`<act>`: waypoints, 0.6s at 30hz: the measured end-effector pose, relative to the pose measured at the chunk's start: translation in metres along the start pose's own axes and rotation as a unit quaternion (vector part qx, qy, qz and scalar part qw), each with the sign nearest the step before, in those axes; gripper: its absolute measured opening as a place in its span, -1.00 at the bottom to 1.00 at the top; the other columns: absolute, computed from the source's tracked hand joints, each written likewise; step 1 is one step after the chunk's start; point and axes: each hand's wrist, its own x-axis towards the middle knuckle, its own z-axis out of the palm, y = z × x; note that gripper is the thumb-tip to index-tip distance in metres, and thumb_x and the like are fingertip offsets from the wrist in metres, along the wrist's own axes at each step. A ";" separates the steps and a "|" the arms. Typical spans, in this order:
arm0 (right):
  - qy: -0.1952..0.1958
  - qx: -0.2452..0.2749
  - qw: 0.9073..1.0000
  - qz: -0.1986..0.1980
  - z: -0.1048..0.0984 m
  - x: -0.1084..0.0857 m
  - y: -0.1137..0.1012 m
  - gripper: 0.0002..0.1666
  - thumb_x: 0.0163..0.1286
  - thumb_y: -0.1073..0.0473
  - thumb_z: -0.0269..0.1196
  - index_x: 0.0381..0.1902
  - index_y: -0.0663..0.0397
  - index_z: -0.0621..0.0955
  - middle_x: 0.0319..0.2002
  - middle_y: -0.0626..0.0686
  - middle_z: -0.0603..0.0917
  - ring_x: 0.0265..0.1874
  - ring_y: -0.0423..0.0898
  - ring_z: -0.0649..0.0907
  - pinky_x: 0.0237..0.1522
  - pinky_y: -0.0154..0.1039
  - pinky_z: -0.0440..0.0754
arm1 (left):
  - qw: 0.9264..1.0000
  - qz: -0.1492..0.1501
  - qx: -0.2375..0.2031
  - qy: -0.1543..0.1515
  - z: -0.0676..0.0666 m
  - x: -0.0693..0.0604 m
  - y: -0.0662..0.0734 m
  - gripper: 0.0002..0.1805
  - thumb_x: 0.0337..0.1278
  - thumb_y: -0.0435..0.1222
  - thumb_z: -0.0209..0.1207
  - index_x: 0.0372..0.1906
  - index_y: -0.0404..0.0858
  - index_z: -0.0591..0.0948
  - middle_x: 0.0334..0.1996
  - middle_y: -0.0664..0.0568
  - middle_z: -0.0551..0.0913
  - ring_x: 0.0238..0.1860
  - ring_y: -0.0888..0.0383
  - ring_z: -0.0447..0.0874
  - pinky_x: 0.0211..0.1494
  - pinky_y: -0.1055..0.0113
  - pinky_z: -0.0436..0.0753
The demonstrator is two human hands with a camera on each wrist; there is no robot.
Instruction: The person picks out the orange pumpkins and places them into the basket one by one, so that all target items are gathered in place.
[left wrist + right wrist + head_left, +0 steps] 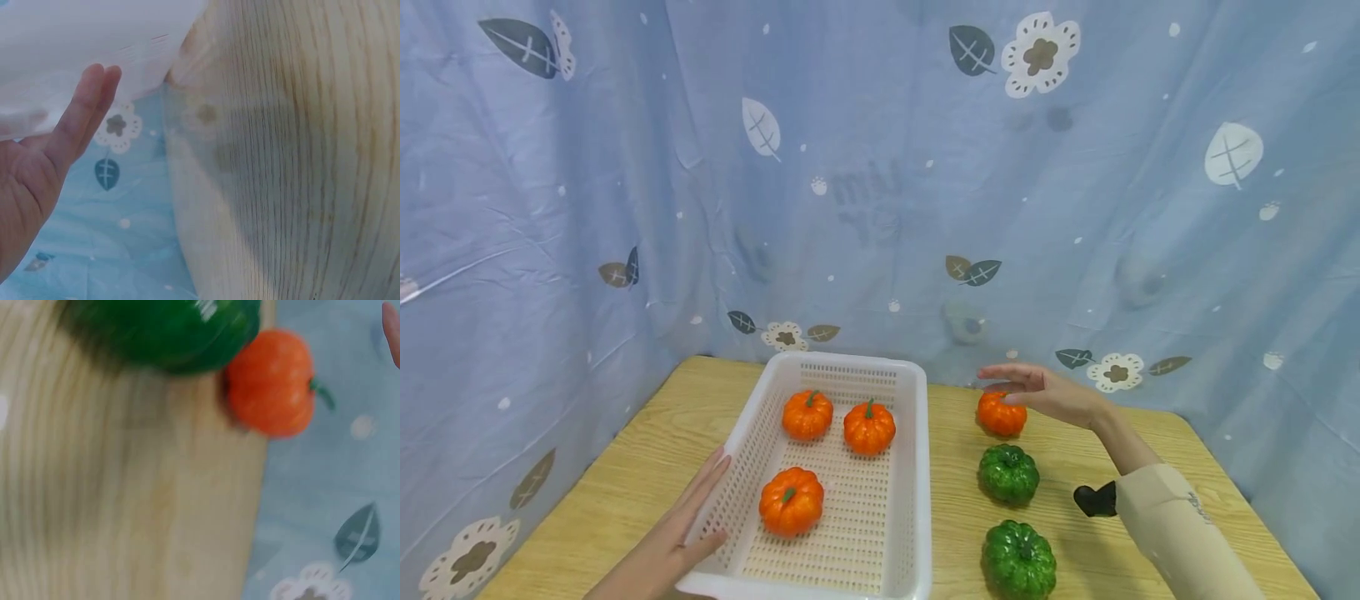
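My left hand (670, 537) lies along the left wall of a white plastic basket (922, 467), fingers straight against its outside and thumb at the rim. Inside the basket sit three orange pumpkins, one at back left (807, 415), one at back right (869, 429) and one nearer the front (792, 502). My right hand (1051, 393) hovers with extended fingers over another orange pumpkin (1002, 415) on the table, partly covering it. The right wrist view shows that pumpkin (272, 384) apart from the one visible fingertip (392, 331).
Two green pumpkins, a middle one (1009, 474) and a nearer one (1019, 560), stand on the wooden table (1112, 550) right of the basket. A blue patterned curtain (880, 208) hangs behind the table and along both sides. A black piece (1095, 500) shows at my right sleeve.
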 end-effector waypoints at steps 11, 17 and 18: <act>0.030 0.025 0.999 0.024 -0.024 -0.031 0.046 -0.34 0.45 0.46 -0.04 0.46 0.30 0.09 0.40 -0.13 0.29 0.40 0.19 0.16 0.25 -0.25 0.39 | 1.000 0.000 -0.008 0.000 0.001 0.000 0.003 -0.19 0.26 -0.21 0.15 0.52 -0.17 0.03 0.50 -0.26 -0.15 0.20 0.82 -0.29 0.19 -0.40 0.11; 0.045 0.026 0.998 0.042 -0.040 -0.032 0.059 -0.30 0.44 0.45 -0.03 0.48 0.26 0.06 0.40 -0.18 0.26 0.42 0.12 0.15 0.21 -0.33 0.39 | 1.000 -0.008 0.024 0.010 0.000 -0.001 0.004 -0.17 0.24 -0.20 0.17 0.52 -0.15 0.04 0.50 -0.22 -0.10 0.23 0.80 -0.29 0.23 -0.18 0.18; 0.048 0.027 0.998 0.041 -0.042 -0.032 0.060 -0.30 0.44 0.45 -0.03 0.48 0.26 0.04 0.40 -0.20 0.26 0.42 0.11 0.14 0.21 -0.33 0.40 | 1.000 -0.010 0.025 0.010 0.000 -0.002 0.004 -0.17 0.24 -0.19 0.17 0.52 -0.14 0.04 0.50 -0.22 -0.10 0.23 0.81 -0.29 0.24 -0.18 0.17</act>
